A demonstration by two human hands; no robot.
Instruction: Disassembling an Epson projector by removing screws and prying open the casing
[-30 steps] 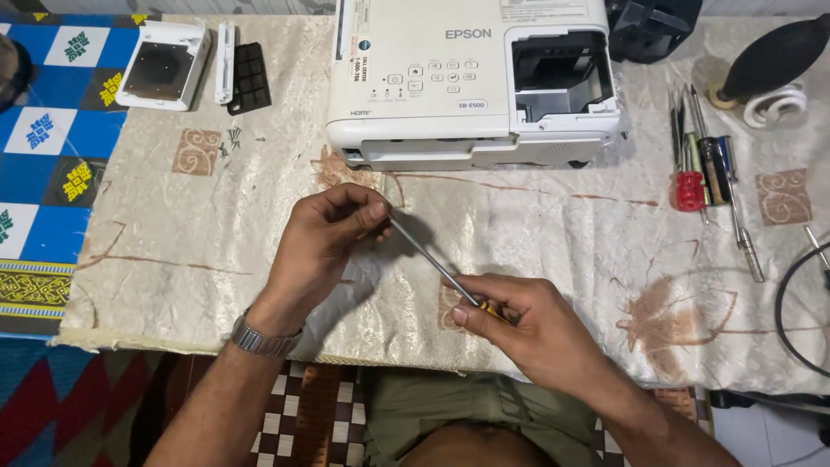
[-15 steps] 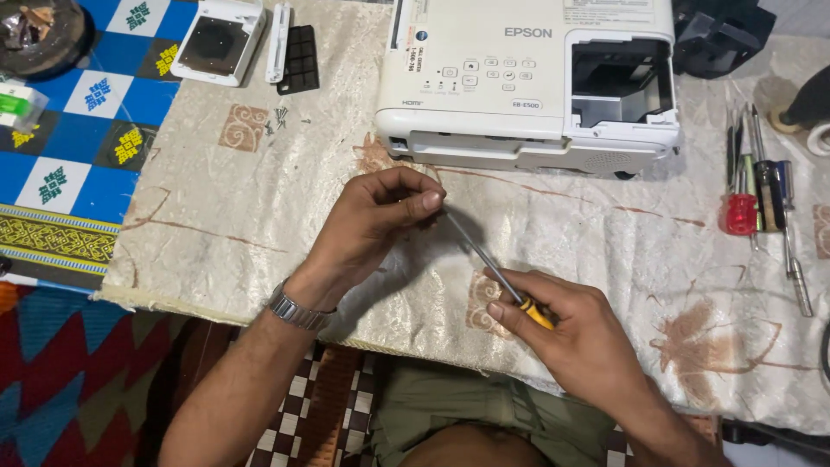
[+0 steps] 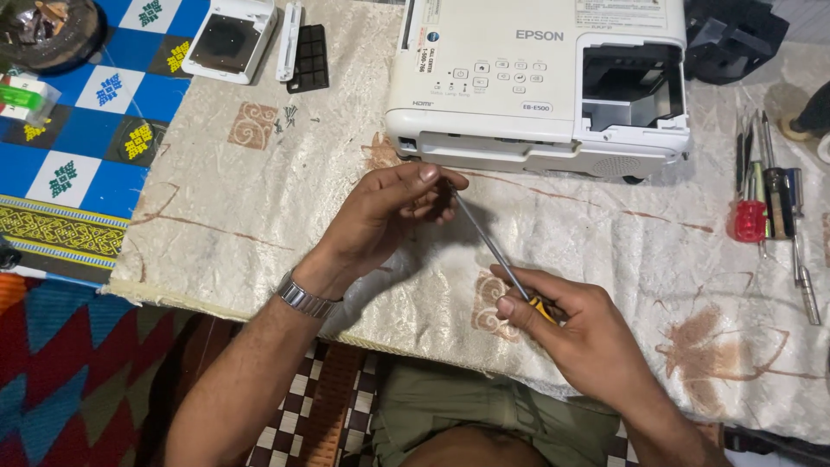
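Steel shaft runs slantwise between the two hands: a screwdriver (image 3: 494, 251) held low over the bench (image 3: 259, 207). The right hand (image 3: 575, 333) is wrapped round its yellow-and-black handle, close to the person's body, fingers closed firm on it. The left hand (image 3: 389, 212) is pinched at the tip end, thumb and fingers drawn narrow together; whether something small sits at the tip I cannot tell, the fingers hide it.

By my reckoning the step in hand is readying the tip, seating or clearing something at it, before the tool goes to work. The next move would call for a steady right wrist and a clean release by the left, so nothing drops from the tip.

Just beyond the left hand stands a white projector (image 3: 536, 82), its side bay open and its front edge near the knuckles. Past the right hand, well apart, lies a row of spare drivers (image 3: 769, 207). Far off beyond the left hand sit a small white cover (image 3: 229, 39), a black grille (image 3: 309, 56) and a few loose screws (image 3: 287, 117). Open cloth lies either side of the hands; the bench edge is just beneath the wrists, so anything let slip could roll off into the lap.
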